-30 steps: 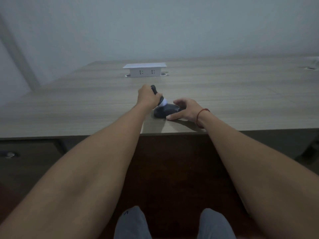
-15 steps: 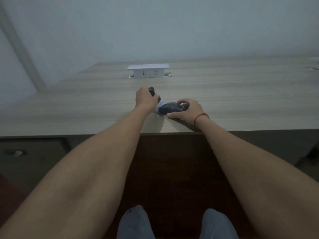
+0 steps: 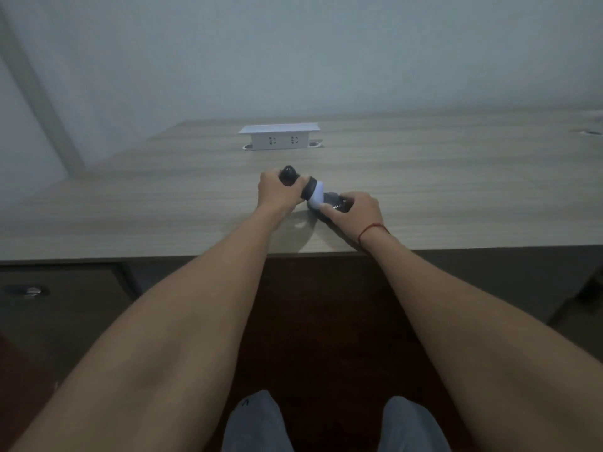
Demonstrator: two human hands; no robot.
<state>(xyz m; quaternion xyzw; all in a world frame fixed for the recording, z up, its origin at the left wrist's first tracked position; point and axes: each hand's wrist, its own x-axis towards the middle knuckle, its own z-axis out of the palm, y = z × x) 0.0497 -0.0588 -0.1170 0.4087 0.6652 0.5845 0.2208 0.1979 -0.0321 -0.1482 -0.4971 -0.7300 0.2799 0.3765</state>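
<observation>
My left hand grips the black handle of a tool whose round white head points to the right. The white head touches a dark computer mouse that lies on the wooden desk near its front edge. My right hand holds the mouse from the right, with fingers curled over its top and the thumb at its near side. A red string circles my right wrist.
A white pop-up socket box stands on the desk farther back, centre. A round cable hole lies at the far right. A drawer with a metal lock sits under the desk at left. My knees show at the bottom.
The tool in my left hand has tilted so its white head now shows and lies against the mouse. My right hand has shifted its hold on the mouse slightly.
</observation>
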